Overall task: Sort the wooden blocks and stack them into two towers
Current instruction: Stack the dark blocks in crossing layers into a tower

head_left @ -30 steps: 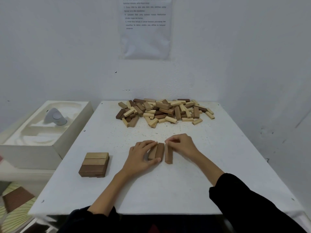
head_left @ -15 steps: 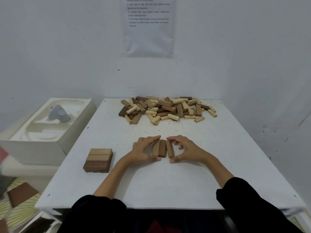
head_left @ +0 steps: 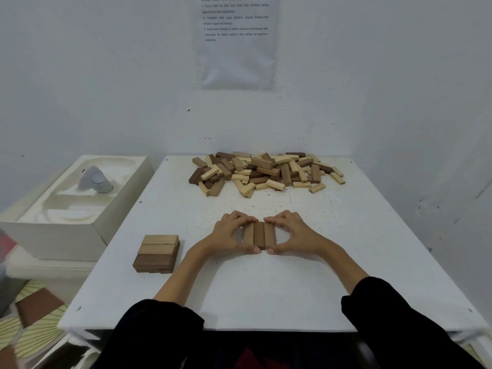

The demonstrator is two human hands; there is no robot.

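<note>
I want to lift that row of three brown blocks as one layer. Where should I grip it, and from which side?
Squeeze the three-block row across its two outer long faces, coming down from above. The blocks lie flat, side by side, long axes pointing away from you, so inward pressure should hold them together as one.

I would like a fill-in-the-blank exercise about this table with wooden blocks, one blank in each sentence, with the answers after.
1. The left hand and the right hand hold a row made of ___ blocks.
2. The loose pile lies at the ___ edge of the table.
3. The small stack stands on the person's ___ side.
4. The sheet of paper hangs on the ___.
Answers: three; far; left; wall.
</note>
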